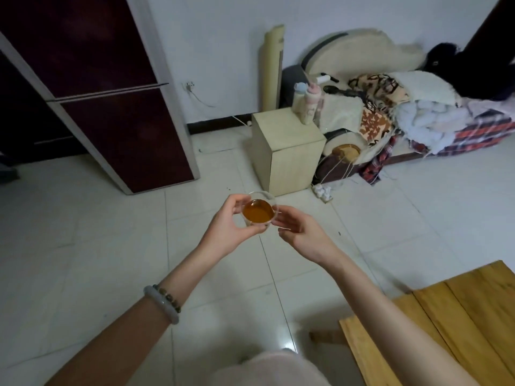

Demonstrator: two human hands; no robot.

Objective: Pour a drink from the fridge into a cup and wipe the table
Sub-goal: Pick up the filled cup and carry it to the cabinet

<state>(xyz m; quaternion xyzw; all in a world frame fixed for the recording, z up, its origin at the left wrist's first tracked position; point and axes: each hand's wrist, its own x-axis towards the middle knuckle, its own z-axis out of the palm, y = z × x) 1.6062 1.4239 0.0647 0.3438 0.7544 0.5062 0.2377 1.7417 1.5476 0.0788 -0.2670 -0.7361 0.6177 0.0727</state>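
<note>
A clear cup (260, 211) holding amber drink (257, 210) is held in the air over the tiled floor (111, 246), well clear of any support. The left hand (228, 227) grips it, fingers (237, 203) curled round the far wall and the thumb across the near side. The right hand (303, 232) lies just beside the cup's right wall, fingers loosely open; whether they touch the cup I cannot tell. The wooden surface (446, 316) shows only its near-left corner at lower right, well apart from the cup. The dark fridge (111, 107) stands shut at upper left, a pale cabinet (287, 157) beyond the cup. Bare floor lies between them.
</note>
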